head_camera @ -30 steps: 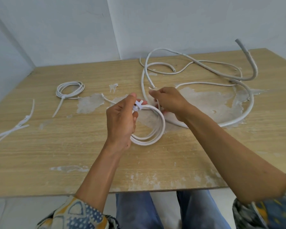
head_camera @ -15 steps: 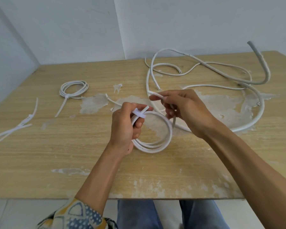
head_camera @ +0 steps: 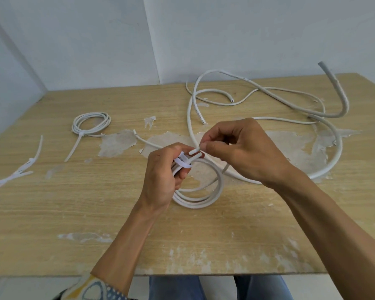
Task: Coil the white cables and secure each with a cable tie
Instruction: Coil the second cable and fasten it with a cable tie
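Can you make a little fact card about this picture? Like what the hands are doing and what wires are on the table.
left hand: grips the small coil where the cable tie wraps it
right hand: pinches a short white end beside the tie
finished coil: tied, far left on the table
loose cables: uncoiled, far right
white strips: left edge, maybe spare ties

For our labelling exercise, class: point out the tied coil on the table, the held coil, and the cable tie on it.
tied coil [head_camera: 82, 133]: head view, bunched strands by its tie.
held coil [head_camera: 195, 204]: head view, lower arc of loop.
cable tie [head_camera: 183, 165]: head view, band across the strands.
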